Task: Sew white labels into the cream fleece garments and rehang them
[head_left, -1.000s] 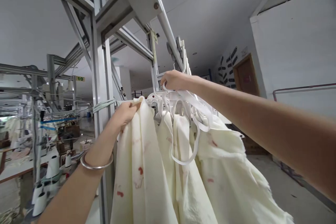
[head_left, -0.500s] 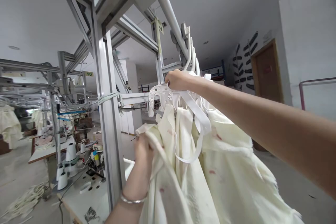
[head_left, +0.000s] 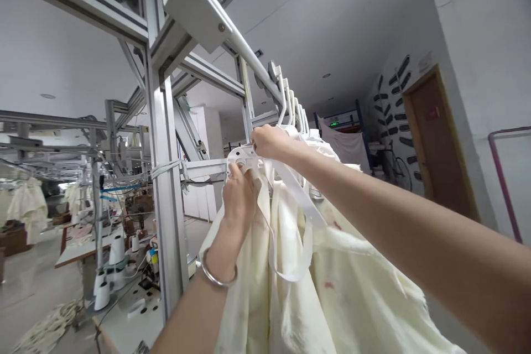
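Cream fabric pieces with small red marks hang from white plastic clip hangers on an overhead conveyor rail. My left hand, with a silver bangle on the wrist, is raised to the front hanger and pinches the top edge of a cream piece at its clip. From the right, my other arm stretches across the fabric. My right hand is closed on the top of the same hanger. A white strap loop dangles below the hangers.
A grey metal post of the rail frame stands just left of the fabric. Beyond it are sewing tables with white thread cones and more hanging cream garments. A white wall and a brown door lie to the right.
My left hand rose from the low bunch of fabric up to the front hanger's clip, bringing the cloth edge with it. My right hand stayed on the hanger. The view tilted slightly.
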A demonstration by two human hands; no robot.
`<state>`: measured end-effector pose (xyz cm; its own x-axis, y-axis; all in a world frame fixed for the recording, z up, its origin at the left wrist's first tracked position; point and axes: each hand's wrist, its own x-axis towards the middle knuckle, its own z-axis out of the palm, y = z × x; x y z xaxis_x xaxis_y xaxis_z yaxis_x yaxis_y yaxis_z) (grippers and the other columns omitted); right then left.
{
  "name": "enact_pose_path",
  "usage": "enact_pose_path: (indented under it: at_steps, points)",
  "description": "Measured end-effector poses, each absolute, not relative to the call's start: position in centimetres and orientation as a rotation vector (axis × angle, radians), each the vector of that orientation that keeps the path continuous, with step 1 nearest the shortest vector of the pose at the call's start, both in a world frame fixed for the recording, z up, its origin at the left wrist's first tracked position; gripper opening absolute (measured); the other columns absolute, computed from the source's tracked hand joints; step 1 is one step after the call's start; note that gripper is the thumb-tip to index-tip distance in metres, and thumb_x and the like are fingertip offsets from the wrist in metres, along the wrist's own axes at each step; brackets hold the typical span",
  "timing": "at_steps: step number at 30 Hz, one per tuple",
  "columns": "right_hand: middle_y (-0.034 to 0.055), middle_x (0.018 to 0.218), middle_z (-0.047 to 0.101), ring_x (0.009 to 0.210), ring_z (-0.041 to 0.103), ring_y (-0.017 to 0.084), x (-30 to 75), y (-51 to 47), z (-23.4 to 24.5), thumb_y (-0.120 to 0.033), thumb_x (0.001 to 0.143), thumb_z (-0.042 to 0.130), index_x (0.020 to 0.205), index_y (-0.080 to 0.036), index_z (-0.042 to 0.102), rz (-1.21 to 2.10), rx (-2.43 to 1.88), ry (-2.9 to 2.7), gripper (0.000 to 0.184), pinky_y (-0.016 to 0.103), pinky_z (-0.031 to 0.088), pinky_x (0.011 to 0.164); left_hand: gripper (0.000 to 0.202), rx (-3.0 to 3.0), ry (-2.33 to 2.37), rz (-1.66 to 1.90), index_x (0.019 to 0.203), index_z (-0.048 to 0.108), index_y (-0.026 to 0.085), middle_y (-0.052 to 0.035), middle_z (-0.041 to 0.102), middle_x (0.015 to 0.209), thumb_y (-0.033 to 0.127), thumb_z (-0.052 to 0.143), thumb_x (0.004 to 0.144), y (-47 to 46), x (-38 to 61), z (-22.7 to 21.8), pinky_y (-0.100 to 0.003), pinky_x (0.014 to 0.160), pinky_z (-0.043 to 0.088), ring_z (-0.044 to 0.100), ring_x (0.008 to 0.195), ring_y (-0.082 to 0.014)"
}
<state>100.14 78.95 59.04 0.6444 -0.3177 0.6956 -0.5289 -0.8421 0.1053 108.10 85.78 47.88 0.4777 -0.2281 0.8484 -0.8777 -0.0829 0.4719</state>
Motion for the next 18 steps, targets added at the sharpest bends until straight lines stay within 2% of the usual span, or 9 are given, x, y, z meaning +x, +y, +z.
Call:
enact_pose_path:
  at_steps: [4, 8, 10, 12, 15, 17, 18]
  points:
    - [0.0069, 0.108, 0.059, 0.1, 0.058, 0.021, 99.5, 78.1, 58.7, -0.027, 0.091, 0.062, 0.106, -0.014, 0.06, 1.031, 2.651, -0.672, 0.02, 0.04, 0.05, 0.087, 0.018, 1.728, -1.302, 0.676, 0.083, 0.05, 0.02, 0.0039, 0.043, 0.05, 0.005, 0.056, 0.077, 87.0, 108.5, 49.8, -0.029, 0.065, 0.038, 0.053, 0.056, -0.0221]
    - [0.0057, 0.112, 0.059, 0.103, 0.056, 0.02, 97.9, 77.0, 58.3, -0.019, 0.092, 0.06, 0.114, -0.016, 0.059, 1.202, 2.761, -0.567, 0.023, 0.038, 0.048, 0.091, 0.024, 1.716, -1.557, 0.674, 0.086, 0.058, 0.022, 0.0004, 0.057, 0.063, 0.003, 0.059, 0.072, 88.7, 109.0, 50.3, -0.028, 0.069, 0.04, 0.059, 0.067, -0.0236]
    - [0.0053, 0.112, 0.059, 0.093, 0.059, 0.017, 96.7, 76.7, 58.2, -0.011, 0.092, 0.053, 0.122, -0.018, 0.054, 1.35, 2.799, -0.558, 0.03, 0.032, 0.051, 0.082, 0.026, 1.695, -1.621, 0.707, 0.091, 0.061, 0.024, 0.0003, 0.061, 0.068, 0.005, 0.058, 0.073, 89.7, 109.0, 50.3, -0.027, 0.069, 0.041, 0.06, 0.067, -0.023]
    - [0.0037, 0.098, 0.062, 0.072, 0.06, 0.014, 95.3, 76.9, 58.2, -0.005, 0.091, 0.046, 0.124, -0.019, 0.054, 1.459, 2.855, -0.597, 0.037, 0.025, 0.05, 0.064, 0.028, 1.709, -1.61, 0.765, 0.098, 0.063, 0.026, 0.0003, 0.062, 0.069, 0.01, 0.055, 0.076, 90.5, 109.0, 50.1, -0.028, 0.067, 0.042, 0.06, 0.066, -0.0234]
    - [0.0015, 0.068, 0.058, 0.05, 0.051, 0.013, 93.2, 78.1, 58.4, -0.002, 0.086, 0.041, 0.11, -0.018, 0.062, 1.504, 2.995, -0.655, 0.036, 0.023, 0.038, 0.045, 0.034, 1.72, -1.614, 0.76, 0.11, 0.063, 0.027, -0.0025, 0.068, 0.083, 0.014, 0.052, 0.081, 91.5, 108.8, 49.2, -0.029, 0.069, 0.045, 0.064, 0.079, -0.026]
    - [0.0023, 0.065, 0.056, 0.049, 0.048, 0.013, 92.1, 79.2, 58.5, -0.002, 0.085, 0.042, 0.097, -0.017, 0.066, 1.503, 3.101, -0.646, 0.031, 0.023, 0.036, 0.044, 0.037, 1.701, -1.622, 0.697, 0.114, 0.063, 0.027, -0.0037, 0.07, 0.097, 0.014, 0.053, 0.081, 92.2, 108.7, 48.6, -0.031, 0.075, 0.047, 0.064, 0.091, -0.0274]
    - [0.0026, 0.065, 0.056, 0.05, 0.048, 0.012, 91.7, 79.9, 58.5, -0.003, 0.085, 0.043, 0.092, -0.017, 0.066, 1.499, 3.152, -0.625, 0.028, 0.022, 0.036, 0.044, 0.035, 1.693, -1.581, 0.68, 0.114, 0.064, 0.027, -0.0043, 0.07, 0.098, 0.016, 0.055, 0.081, 92.6, 108.6, 48.4, -0.032, 0.077, 0.047, 0.064, 0.092, -0.028]
